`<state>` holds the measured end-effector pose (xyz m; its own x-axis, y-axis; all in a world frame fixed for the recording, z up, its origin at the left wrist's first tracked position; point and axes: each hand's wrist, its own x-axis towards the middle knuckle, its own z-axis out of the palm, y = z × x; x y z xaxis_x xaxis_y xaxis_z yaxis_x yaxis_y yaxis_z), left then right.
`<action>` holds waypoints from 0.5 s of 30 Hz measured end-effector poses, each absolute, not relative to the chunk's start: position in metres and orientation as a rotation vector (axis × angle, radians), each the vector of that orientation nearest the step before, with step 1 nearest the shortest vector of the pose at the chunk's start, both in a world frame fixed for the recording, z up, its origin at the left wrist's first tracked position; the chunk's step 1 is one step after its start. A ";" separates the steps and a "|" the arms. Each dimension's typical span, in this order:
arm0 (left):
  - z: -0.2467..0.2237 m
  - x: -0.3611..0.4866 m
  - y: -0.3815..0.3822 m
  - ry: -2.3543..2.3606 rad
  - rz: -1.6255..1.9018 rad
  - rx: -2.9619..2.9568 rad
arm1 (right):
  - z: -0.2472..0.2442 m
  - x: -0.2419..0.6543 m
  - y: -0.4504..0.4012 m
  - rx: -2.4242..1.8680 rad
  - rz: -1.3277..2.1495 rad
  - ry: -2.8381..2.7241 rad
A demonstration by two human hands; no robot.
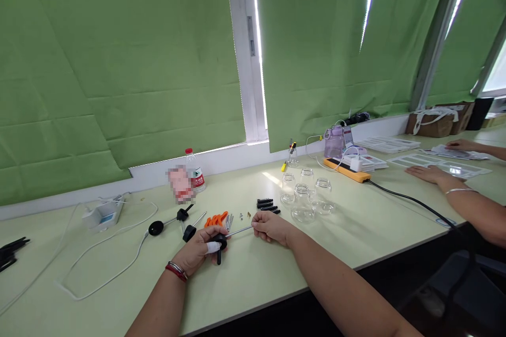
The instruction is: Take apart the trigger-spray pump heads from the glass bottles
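The left hand (201, 247) held a black part (224, 243) in its curled fingers, and the right hand (272, 227) pinched the end of a metal rod (240, 230), which stretched between both hands. To work well, it seemed best to keep rod and part carefully aligned. Orange pieces (215, 220) lay just beyond the left fingers.

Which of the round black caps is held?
The cap in the left hand, with a metal rod running to the right hand; the other caps lie on the table.

Left hand (197, 248) and right hand (272, 227) pinch, slightly apart.
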<state>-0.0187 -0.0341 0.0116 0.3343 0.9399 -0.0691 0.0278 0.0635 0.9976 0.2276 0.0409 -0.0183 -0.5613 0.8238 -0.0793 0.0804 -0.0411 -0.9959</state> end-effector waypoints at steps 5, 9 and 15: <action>0.012 -0.018 -0.035 0.987 0.902 1.318 | -0.019 0.227 0.041 -0.973 1.645 -1.679; 0.012 -0.017 -0.034 0.981 0.895 1.318 | -0.018 0.227 0.040 -0.980 1.627 -1.693; 0.013 -0.018 -0.034 0.967 0.879 1.342 | -0.016 0.227 0.040 -0.999 1.628 -1.698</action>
